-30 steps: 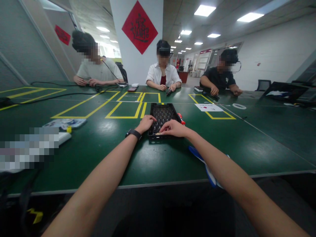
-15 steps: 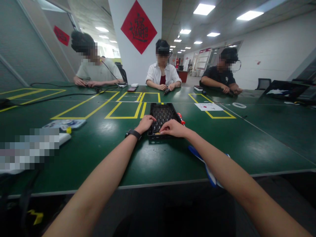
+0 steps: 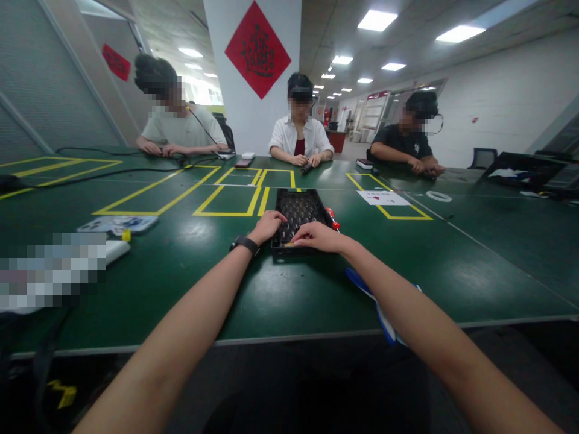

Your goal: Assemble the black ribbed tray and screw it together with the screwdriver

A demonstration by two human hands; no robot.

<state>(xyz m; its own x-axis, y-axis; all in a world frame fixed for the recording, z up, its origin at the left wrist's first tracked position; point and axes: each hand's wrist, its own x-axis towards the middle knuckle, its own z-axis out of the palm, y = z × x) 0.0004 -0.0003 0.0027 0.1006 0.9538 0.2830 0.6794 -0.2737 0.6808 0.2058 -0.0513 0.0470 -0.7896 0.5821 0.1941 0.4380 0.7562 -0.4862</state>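
Note:
A shallow black plastic tray (image 3: pixel 301 208) with rows of small bumps or cells lies on the green table in front of me. My left hand (image 3: pixel 270 225), with a dark watch on its wrist, grips the tray's left rim, fingertips reaching over the inside. My right hand (image 3: pixel 316 235) is pinched at the tray's near right corner. A small gold-coloured piece (image 3: pixel 288 245) shows at its fingertips; its exact kind is too small to make out. A red-and-white object (image 3: pixel 333 219) rests against the tray's right side, partly hidden.
Blue-and-white objects (image 3: pixel 382 319) lie under my right forearm near the table edge. At left are a patterned flat case (image 3: pixel 118 224) and a white item (image 3: pixel 115 252). A paper sheet (image 3: pixel 383 198) and white ring (image 3: pixel 438 196) lie right. Three people sit across the table.
The view has shifted very slightly. Both hands and the tray stay in nearly the same place, with the right fingers still pinched at the near corner.

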